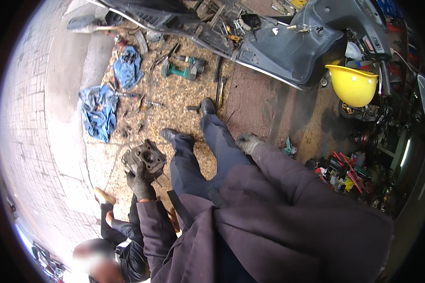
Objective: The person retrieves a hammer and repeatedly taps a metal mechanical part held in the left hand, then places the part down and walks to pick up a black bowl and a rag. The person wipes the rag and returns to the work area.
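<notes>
My left hand (140,183), in a dark grey work glove, is closed on a grey metal engine part (148,156). The part has a round opening in its face, several smaller holes around it and thin rods sticking out below. It is held to the left of my legs, above the speckled ground. By my right thigh, my right hand (249,143) wears a similar glove. Its fingers are curled in, and the palm is hidden, so I cannot make out whether anything is in it.
A grey scooter body (288,49) lies ahead, with a yellow hard hat (353,86) at its right. Beyond my feet are a green power drill (180,70), blue rags (99,113) and several tools. Someone in black (130,254) is close at my left. Cluttered parts (347,174) lie right.
</notes>
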`<state>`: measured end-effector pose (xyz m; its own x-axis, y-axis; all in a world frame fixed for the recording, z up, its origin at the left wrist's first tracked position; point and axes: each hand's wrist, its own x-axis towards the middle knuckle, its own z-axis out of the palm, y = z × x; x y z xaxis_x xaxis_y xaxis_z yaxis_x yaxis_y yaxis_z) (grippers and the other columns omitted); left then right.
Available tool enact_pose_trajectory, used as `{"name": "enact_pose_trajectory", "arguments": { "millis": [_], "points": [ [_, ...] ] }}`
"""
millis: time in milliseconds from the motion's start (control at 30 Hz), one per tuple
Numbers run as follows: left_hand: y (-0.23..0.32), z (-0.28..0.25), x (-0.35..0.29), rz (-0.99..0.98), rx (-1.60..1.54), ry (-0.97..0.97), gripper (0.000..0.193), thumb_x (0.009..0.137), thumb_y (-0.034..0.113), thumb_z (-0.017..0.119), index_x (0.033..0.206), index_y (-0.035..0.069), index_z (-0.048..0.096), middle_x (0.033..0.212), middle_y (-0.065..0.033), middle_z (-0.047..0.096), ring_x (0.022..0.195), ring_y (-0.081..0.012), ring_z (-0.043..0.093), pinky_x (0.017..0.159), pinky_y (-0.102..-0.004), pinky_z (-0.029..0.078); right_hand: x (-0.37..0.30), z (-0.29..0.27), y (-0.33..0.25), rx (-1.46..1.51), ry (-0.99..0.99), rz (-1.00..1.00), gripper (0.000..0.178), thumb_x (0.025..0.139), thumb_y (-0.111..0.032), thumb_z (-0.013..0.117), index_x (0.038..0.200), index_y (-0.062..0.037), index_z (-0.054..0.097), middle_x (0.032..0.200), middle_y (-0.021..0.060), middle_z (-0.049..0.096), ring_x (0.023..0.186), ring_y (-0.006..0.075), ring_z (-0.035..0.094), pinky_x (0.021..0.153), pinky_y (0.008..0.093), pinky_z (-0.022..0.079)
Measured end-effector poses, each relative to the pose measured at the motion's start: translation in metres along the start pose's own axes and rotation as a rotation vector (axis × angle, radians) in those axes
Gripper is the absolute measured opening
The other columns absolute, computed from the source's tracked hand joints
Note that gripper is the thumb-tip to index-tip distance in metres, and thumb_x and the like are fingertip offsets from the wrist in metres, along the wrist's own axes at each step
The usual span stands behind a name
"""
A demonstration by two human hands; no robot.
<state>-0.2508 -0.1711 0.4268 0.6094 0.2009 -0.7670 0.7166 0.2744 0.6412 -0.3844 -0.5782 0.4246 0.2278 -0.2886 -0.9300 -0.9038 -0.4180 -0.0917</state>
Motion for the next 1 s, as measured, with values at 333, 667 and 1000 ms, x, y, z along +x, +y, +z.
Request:
{"name": "enact_pose_trajectory", "arguments": {
  "millis": [333,667,1000],
  "points": [
    [0.015,0.061,-0.026,0.002,-0.005,0.078,0.045,0.079,0.009,0.072,0.118,-0.001,0.053,0.105,-0.0113,0.063,0.083,-0.0233,0.064,0.069,-0.0369,0.056,0.073,-0.053,-0.010,-0.208,0.040,-0.134,0.032,0.081,-0.036,0.066,0.101,-0.0113,0.070,0.098,0.0126,0.069,0.090,0.0232,0.065,0.080,0.0337,0.050],
    [-0.020,0.135,-0.013,-0.052,0.014,0.057,0.053,0.079,0.016,0.070,0.126,0.000,0.052,0.109,-0.0100,0.062,0.093,-0.0233,0.064,0.077,-0.0371,0.054,0.148,-0.127,0.000,-0.232,0.020,-0.186,0.036,0.081,-0.041,0.065,0.101,-0.0119,0.070,0.100,0.0160,0.069,0.096,0.0325,0.065,0.084,0.0403,0.050],
    [-0.098,0.149,0.108,-0.095,0.040,0.069,0.051,0.083,0.018,0.073,0.124,-0.001,0.052,0.110,-0.0118,0.063,0.092,-0.0236,0.064,0.075,-0.0372,0.055,0.331,-0.186,-0.033,-0.010,0.262,-0.154,0.036,0.090,-0.027,0.057,0.123,-0.0117,0.057,0.113,0.0108,0.063,0.098,0.0217,0.063,0.079,0.0323,0.054]
  ]
}}
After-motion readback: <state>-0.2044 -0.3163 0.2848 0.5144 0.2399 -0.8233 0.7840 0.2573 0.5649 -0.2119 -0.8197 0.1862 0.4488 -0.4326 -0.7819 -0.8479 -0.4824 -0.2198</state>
